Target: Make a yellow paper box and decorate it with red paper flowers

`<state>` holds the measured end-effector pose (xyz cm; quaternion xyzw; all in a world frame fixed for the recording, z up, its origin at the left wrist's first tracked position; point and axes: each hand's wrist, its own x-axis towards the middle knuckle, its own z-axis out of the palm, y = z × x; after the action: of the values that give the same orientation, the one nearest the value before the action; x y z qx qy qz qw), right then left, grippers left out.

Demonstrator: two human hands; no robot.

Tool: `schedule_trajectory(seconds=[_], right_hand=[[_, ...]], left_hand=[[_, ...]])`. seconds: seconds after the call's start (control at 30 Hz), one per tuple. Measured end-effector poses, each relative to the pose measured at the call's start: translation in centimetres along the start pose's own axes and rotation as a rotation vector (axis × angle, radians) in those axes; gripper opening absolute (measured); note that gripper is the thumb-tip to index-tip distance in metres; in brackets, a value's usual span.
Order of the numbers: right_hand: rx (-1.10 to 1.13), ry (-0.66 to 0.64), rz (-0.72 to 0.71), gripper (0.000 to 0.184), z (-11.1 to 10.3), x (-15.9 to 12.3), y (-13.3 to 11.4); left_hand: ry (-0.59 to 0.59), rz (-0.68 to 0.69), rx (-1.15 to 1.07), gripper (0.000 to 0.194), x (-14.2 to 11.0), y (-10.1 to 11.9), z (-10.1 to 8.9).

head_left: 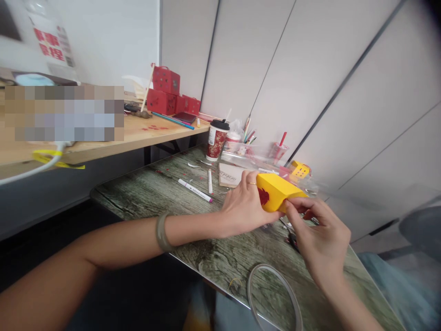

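Observation:
A yellow paper box [275,185] with a dark red cut-out shape on one side is held up above the dark wood-patterned table. My left hand [243,204] is closed round its left end, the fingers behind it partly hidden. On the right, my right hand [319,230] pinches the box's lower right edge between thumb and fingers. Past my right fingers, dark-handled scissors [292,240] lie on the table, partly covered. A ring-shaped roll of tape [253,294] is at the table's front edge, below my hands.
Two markers [195,190] and a white pad [230,174] lie beyond my left hand. A lidded paper cup [217,140] stands behind them. Another yellow box [299,170] sits at the back right. Several red boxes [166,80] are stacked on the wooden desk [138,140].

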<state>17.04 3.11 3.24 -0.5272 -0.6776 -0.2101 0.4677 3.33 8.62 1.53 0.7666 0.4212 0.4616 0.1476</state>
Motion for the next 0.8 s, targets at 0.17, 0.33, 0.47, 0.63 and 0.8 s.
schedule_trajectory(seconds=[0.17,0.33,0.47,0.63,0.8], right_hand=[[0.006,0.012,-0.036,0.002,0.2,0.0,0.0],[-0.035,0.041,-0.104,0.010,-0.1,0.1,0.1],[-0.113,0.096,-0.257,0.019,-0.5,0.2,0.6],[-0.185,0.035,-0.450,0.027,-0.7,0.3,1.2],[-0.236,0.017,-0.527,0.027,-0.8,0.4,1.3]], left_hand=[[-0.002,-0.005,-0.010,0.086,-0.1,-0.1,-0.1],[-0.029,-0.030,-0.069,0.084,-0.2,0.0,-0.1],[-0.027,-0.048,-0.072,0.083,-0.1,0.0,-0.2],[-0.037,-0.041,-0.059,0.083,-0.1,-0.1,-0.2],[-0.034,-0.038,-0.037,0.088,-0.1,-0.1,0.0]])
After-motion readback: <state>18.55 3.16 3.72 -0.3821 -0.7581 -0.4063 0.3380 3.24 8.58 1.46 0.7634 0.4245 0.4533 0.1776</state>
